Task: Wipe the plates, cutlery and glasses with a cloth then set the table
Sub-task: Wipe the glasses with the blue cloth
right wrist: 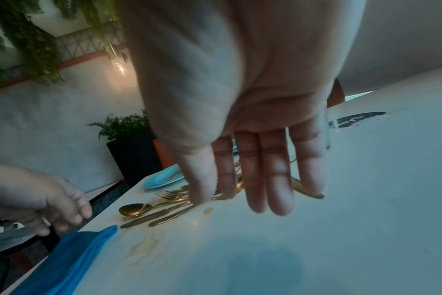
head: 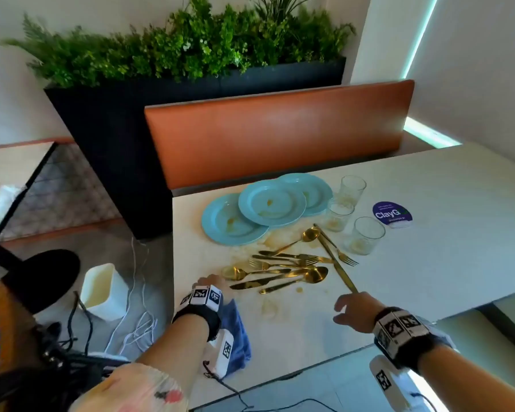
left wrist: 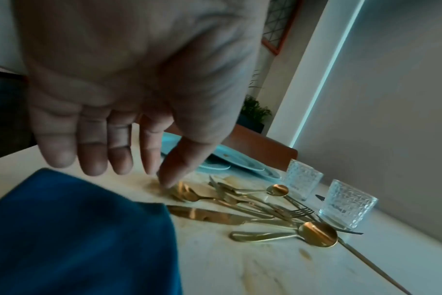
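Observation:
Three stained light-blue plates (head: 271, 203) overlap at the table's far left. Three textured glasses (head: 367, 235) stand to their right. Several gold knives, forks and spoons (head: 283, 267) lie in a loose pile in front of the plates. A blue cloth (head: 235, 331) lies at the near left edge, partly under my left wrist. My left hand (head: 209, 283) hovers with fingers straight over the cloth (left wrist: 76, 229), its tips close to a gold spoon (left wrist: 187, 194). My right hand (head: 353, 310) is held flat and empty just short of a long gold knife (head: 338, 264).
The white table (head: 428, 263) shows brown spill marks round the cutlery. A round purple sticker (head: 392, 214) lies right of the glasses. An orange bench back (head: 277, 129) and a dark planter (head: 107, 138) stand behind. A white bin (head: 104, 291) and cables sit on the floor left.

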`<state>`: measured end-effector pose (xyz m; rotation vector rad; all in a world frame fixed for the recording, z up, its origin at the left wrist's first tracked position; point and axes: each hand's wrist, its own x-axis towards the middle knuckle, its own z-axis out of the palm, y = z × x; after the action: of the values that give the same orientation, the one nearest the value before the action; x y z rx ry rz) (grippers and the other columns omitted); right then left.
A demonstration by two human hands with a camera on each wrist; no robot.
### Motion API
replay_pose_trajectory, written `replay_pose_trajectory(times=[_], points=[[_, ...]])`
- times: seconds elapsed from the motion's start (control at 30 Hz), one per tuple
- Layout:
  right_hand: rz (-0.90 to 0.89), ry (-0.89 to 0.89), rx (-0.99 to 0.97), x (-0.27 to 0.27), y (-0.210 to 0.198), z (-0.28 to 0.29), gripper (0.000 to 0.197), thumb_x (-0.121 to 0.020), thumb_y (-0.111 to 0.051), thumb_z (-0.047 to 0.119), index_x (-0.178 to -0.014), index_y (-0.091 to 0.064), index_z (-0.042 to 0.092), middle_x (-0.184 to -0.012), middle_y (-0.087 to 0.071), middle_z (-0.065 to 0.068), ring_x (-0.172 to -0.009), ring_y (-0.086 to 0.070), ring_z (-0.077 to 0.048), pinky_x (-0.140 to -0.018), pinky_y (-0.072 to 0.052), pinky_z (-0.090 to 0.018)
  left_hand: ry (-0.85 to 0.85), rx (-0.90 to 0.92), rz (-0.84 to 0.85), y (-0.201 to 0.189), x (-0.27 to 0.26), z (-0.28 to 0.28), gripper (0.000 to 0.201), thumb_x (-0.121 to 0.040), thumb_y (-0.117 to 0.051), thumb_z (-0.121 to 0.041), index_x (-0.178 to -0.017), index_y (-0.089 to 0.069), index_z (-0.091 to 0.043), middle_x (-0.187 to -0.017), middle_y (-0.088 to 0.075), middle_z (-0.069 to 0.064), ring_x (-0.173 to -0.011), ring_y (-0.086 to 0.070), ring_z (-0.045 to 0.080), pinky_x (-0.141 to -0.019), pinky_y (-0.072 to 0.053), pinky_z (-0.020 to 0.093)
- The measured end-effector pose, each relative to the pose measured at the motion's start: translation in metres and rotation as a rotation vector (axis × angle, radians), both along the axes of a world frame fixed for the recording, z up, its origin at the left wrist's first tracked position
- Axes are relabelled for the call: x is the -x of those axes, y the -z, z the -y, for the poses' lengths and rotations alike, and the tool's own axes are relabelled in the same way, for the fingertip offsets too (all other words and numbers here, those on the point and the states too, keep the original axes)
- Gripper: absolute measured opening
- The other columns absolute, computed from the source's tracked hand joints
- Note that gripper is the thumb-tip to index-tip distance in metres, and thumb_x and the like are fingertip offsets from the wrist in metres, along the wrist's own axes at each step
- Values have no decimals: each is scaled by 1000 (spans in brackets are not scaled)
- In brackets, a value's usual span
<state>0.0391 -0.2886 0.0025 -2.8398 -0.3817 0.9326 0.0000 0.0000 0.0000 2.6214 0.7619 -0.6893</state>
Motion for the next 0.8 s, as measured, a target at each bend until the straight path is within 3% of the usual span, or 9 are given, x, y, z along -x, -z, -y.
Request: replay_pose_trajectory(times=[0.13, 0.2, 0.27, 0.37, 0.63, 0.73, 0.8], points=[[-44, 0, 32, 0, 8, -8, 37, -90, -53, 40, -122, -56, 20, -122, -61, 0, -116, -54, -16, -99, -42, -26, 50, -86, -92, 0, 9, -4, 45, -94, -42, -36, -132, -49, -11, -140, -47, 12, -130, -45, 28, -106, -37, 33], [-54, -2, 57, 1, 10, -11, 38, -90, -53, 40, -122, -56, 20, -123, -61, 0, -117, -53, -16, -100, -42, -26, 75, -71, -107, 4, 10, -4, 53, -87, -57, -34, -132, -46, -11, -140, -45, 12, -131, -43, 28, -105, -40, 34], [-38, 4, 65, 1, 12, -12, 38, -91, -53, 40, -123, -56, 20, -123, -61, 0, -118, -53, -16, -100, -42, -27, 19, -71, -151, 16, 8, -7, 77, -77, -71, -39, -138, -34, -7, -141, -37, 12, -133, -37, 29, -107, -38, 37], [-31, 9, 73, 4, 15, -12, 37, -90, -53, 41, -122, -56, 21, -124, -60, 0, -118, -53, -16, -100, -41, -27, 21, -106, -132, 29, 10, -10, 88, -73, -75, -42, -139, -30, -5, -138, -34, 13, -133, -33, 29, -107, -36, 38], [-42, 8, 77, 11, 16, -20, 36, -90, -54, 40, -120, -57, 21, -122, -61, -1, -115, -54, -16, -99, -43, -27, 39, -176, -144, 38, 14, -20, 81, -65, -73, -60, -129, -48, -16, -133, -40, 10, -126, -33, 29, -103, -33, 39], [-36, 3, 61, 11, 13, -26, 36, -90, -54, 40, -121, -57, 21, -123, -61, -2, -116, -54, -17, -100, -43, -28, 83, -92, -146, 35, 12, -21, 62, -68, -74, -46, -118, -54, -16, -126, -52, 8, -121, -43, 29, -98, -35, 39], [-25, -13, 50, 9, 9, -30, 36, -90, -54, 39, -121, -57, 21, -124, -60, -1, -117, -53, -17, -101, -42, -29, 127, 3, -126, 25, 6, -18, 49, -69, -77, -33, -109, -57, -13, -116, -61, 6, -110, -55, 28, -87, -43, 35]])
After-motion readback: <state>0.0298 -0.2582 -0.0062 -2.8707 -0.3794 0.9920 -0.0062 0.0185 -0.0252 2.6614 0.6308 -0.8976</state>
